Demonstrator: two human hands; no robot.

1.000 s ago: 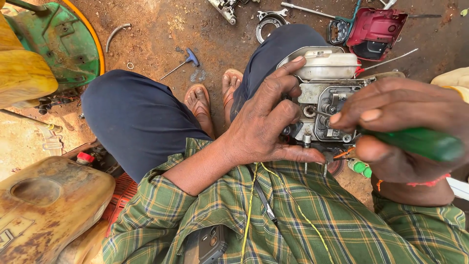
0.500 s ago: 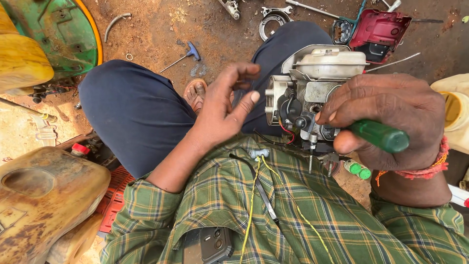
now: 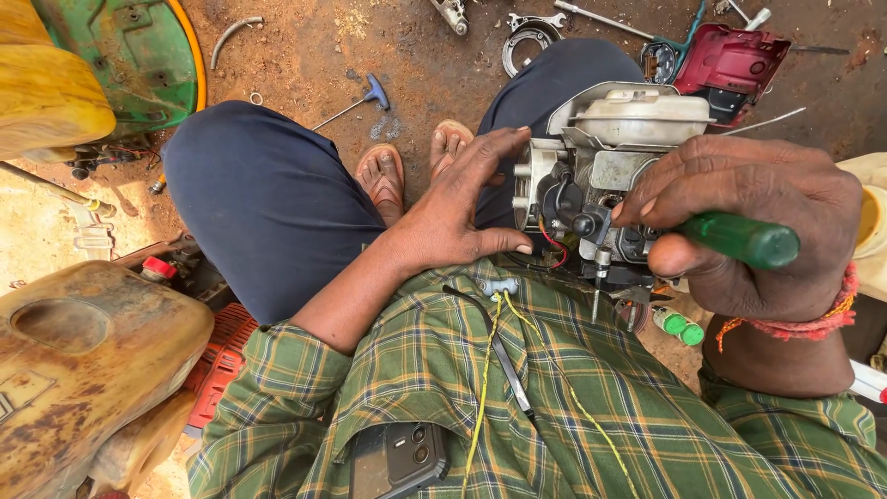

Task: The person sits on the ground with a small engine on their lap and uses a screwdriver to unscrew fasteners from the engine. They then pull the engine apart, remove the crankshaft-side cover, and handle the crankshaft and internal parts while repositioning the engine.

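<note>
The person sits on bare dirt ground (image 3: 305,55) with knees spread, and there is little free room around them: a rusty yellow tank (image 3: 88,360) crowds the left side, a green metal housing (image 3: 129,51) fills the upper left corner, and loose tools and a red cover (image 3: 735,65) lie scattered along the top edge. The only open patch is the earth between the knees, where a blue T-handle tool (image 3: 370,92) lies near the sandalled feet (image 3: 411,166).

The small engine (image 3: 601,176) rests on the right thigh, close against the checked shirt. The left hand (image 3: 462,208) lies open and flat, fingers spread, pressed against the engine's left side with the thumb underneath. The right hand (image 3: 748,222) is closed in a fist around a green-handled screwdriver (image 3: 739,238), its fingertips touching the engine's front face; the tool's tip is hidden behind the hand. A dark phone (image 3: 397,457) sticks out of the shirt pocket.
</note>
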